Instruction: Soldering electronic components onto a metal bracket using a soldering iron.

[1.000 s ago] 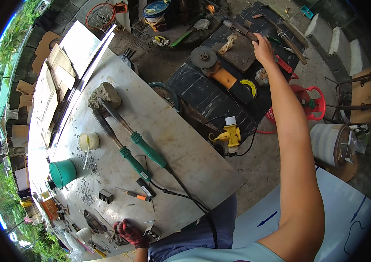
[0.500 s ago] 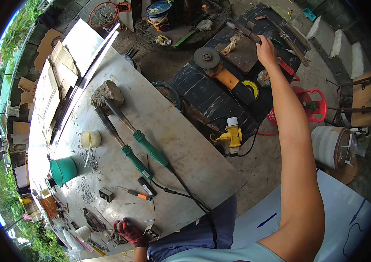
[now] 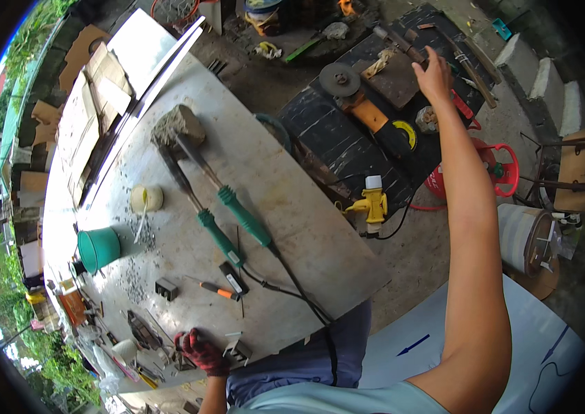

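Lying upper right of the frame, on the black table (image 3: 327, 146): one tool (image 3: 401, 45), probably stiff and fairly heavy, best taken round its near end. My right hand (image 3: 436, 79): bare, fingers parted beside that end; contact, cannot tell. My left hand (image 3: 204, 353), lower left of centre: gloved, curled beside a metal block (image 3: 239, 350); whether holding anything, cannot tell.

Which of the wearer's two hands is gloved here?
The left hand, low in view: it wears a red-and-black glove, while the right hand, out over the black surface, is bare.
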### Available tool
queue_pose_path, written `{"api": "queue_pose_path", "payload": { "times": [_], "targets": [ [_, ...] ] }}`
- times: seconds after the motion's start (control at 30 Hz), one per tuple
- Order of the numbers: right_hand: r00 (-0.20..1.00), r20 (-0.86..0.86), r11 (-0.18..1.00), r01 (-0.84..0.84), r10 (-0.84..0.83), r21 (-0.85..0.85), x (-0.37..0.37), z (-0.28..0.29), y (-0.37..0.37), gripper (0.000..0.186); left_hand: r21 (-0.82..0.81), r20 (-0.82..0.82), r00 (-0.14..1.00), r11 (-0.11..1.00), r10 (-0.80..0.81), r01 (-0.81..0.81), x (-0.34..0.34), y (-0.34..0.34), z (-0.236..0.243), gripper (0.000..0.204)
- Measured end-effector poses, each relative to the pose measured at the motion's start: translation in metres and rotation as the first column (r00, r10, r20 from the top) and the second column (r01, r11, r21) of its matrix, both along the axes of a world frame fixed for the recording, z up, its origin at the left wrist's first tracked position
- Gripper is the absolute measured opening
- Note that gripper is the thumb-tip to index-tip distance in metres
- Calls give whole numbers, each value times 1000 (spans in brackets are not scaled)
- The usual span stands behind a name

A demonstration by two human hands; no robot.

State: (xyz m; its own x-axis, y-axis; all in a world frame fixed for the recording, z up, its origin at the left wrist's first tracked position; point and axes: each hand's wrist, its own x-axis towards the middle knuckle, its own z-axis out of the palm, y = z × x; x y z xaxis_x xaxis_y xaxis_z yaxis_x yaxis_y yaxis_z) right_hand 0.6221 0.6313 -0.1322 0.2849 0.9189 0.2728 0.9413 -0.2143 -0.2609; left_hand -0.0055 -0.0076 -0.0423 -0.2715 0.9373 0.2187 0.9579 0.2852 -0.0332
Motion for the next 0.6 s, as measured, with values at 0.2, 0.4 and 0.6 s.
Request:
{"api": "queue_pose_path", "payload": {
  "times": [0.2,0.4,0.6],
  "targets": [
    [968,-51,901,-209,246,381,10,56,-42,56,-43,59,998,999,-3,6,11,14,11,47],
    [875,-348,923,-234,337,305,-78,146,-232,35,65,306,952,997,28,-50,8,21,14,47],
    [792,-500,937,-294,349,188,-200,210,-433,26,142,703,682,979,-202,143,20,-11,36,81]
  ]
}}
